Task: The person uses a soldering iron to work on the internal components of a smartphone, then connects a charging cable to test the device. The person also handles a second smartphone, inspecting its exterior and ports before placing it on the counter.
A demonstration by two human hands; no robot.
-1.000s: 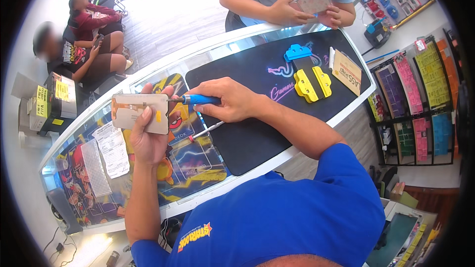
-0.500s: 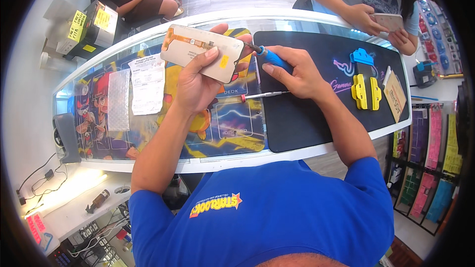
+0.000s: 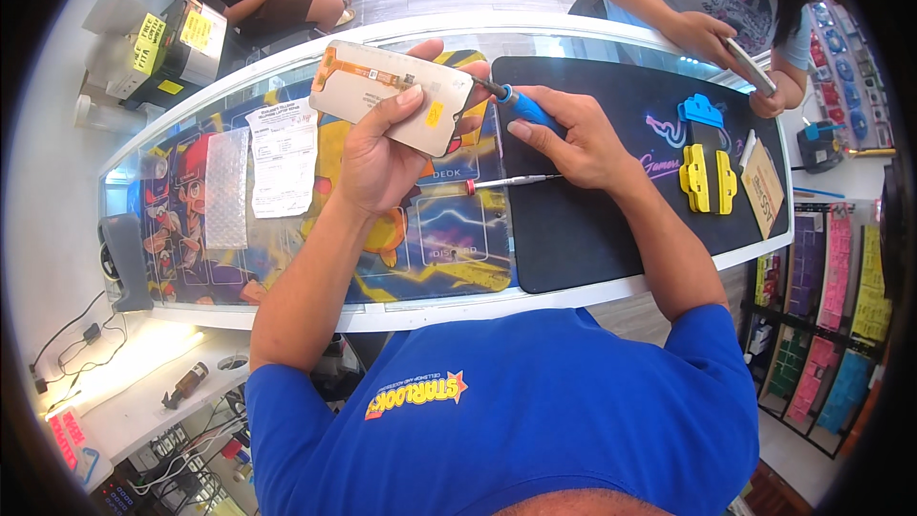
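Note:
My left hand (image 3: 387, 148) holds a phone screen panel (image 3: 435, 96) above the counter, thumb on its pale back and fingers behind it. An orange flex cable (image 3: 358, 72) runs along that back near its far-left end, and a small yellow sticker (image 3: 435, 114) lies toward the right. My right hand (image 3: 583, 139) grips a blue-handled tool (image 3: 531, 111). Its narrow dark tip is at the panel's right edge; whether it touches cannot be made out. Below my hands a slim screwdriver (image 3: 511, 182) with a red end lies across two mats.
A black mat (image 3: 583, 239) bears blue and yellow clamps (image 3: 707, 172) and a brown packet (image 3: 761, 191). Leftward are a paper form (image 3: 284, 162) and bubble wrap (image 3: 227, 191) on a printed mat (image 3: 458, 272). Across the counter, a person holds a phone (image 3: 750, 67); others sit far left.
The panel and the tool tip have shifted slightly, with both hands keeping their holds. Across the counter, the person's phone has tilted and moved a little lower.

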